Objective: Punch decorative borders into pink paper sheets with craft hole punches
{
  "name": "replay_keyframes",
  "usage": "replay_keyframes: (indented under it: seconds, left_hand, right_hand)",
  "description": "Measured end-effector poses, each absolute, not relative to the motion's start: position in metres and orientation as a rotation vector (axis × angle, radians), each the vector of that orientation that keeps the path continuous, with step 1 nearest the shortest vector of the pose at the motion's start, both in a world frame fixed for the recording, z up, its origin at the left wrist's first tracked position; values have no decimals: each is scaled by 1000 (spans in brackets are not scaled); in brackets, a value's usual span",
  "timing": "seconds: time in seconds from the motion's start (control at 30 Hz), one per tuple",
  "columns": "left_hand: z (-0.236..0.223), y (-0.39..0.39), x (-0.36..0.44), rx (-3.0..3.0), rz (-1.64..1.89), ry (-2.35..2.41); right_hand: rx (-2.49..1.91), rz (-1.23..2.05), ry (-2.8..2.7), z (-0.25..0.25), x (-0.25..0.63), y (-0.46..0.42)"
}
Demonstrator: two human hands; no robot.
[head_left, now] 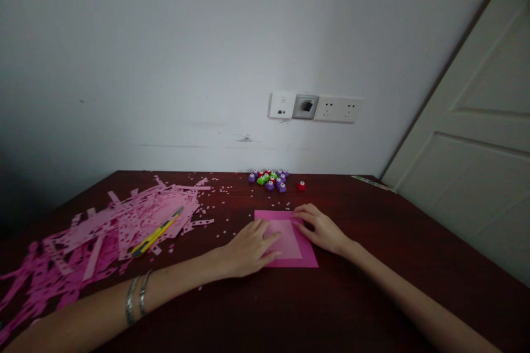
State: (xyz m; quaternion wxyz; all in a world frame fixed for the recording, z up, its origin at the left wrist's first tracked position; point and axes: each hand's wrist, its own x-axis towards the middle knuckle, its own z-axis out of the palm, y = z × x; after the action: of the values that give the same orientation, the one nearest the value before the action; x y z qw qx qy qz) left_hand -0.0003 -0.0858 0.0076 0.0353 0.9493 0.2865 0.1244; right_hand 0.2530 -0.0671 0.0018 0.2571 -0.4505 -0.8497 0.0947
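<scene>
A bright pink sheet of paper [308, 256] lies flat on the dark red-brown table, with a smaller pale pink sheet [287, 242] on top of it. My left hand [252, 248] rests over the left side of both sheets, fingers spread. On the upper right part of the paper lies my right hand [318, 226], its fingers stretched out and slightly bent. Neither hand grips anything that I can see. The left edge of the pale sheet is partly hidden under my left hand.
To the left spreads a heap of pink paper strips [95, 242], with a yellow utility knife [157, 233] on it. Several small craft punches [269, 185] stand near the wall, a red one [301, 186] apart. A ruler-like strip [372, 182] lies at the back right. Wall sockets [337, 110] sit above.
</scene>
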Motion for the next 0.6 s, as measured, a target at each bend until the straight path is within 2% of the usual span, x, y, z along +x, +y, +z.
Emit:
replay_keyframes:
  seconds: [0.13, 0.6]
  left_hand:
    - [5, -94, -5, 2929, 322, 856]
    - [0, -93, -7, 2971, 303, 798]
  right_hand:
    - [-1148, 172, -2357, -4, 249, -81]
    - [-1160, 275, -2306, -17, 254, -81]
